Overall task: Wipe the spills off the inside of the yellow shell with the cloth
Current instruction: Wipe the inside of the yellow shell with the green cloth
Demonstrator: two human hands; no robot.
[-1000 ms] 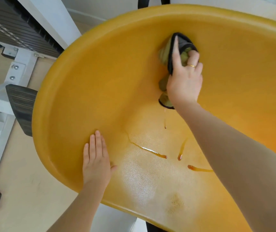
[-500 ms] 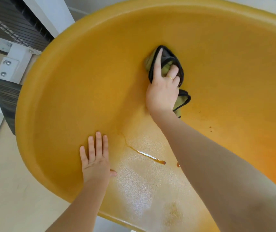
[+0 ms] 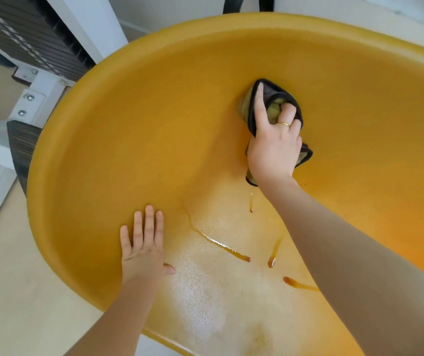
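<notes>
High on the far inner wall of the yellow shell (image 3: 154,119), the right hand (image 3: 274,147) bunches the cloth (image 3: 274,104) against the plastic. Its fingers curl into the folds while the forefinger lies straight along the cloth's dark edge, probably so that the wad stays compact and the pressure goes through the palm rather than the fingertips. The cloth is olive-green with black trim; part of it trails out below the heel of the hand, touching the wall.

Near the shell's left rim, the left hand (image 3: 144,245) lies flat on the inner surface, fingers straight and close together, gripping nothing. It is well apart from the right hand, and to my mind it is there to steady the shell against the push of the wiping, and perhaps to take some of the person's weight as they lean in.

Down in the near, lower part of the shell, brown streaks (image 3: 227,247) remain: a long thin run ending in a drop, a shorter one just to its right, another partly hidden by the right forearm, and a small drip just below the cloth. They appear to have run downhill, which may be why the cloth works high first. I judge the wiping is only partly done.

Beyond the left rim stands a white frame (image 3: 38,98) with dark slatted panels, on a pale floor (image 3: 8,291).
</notes>
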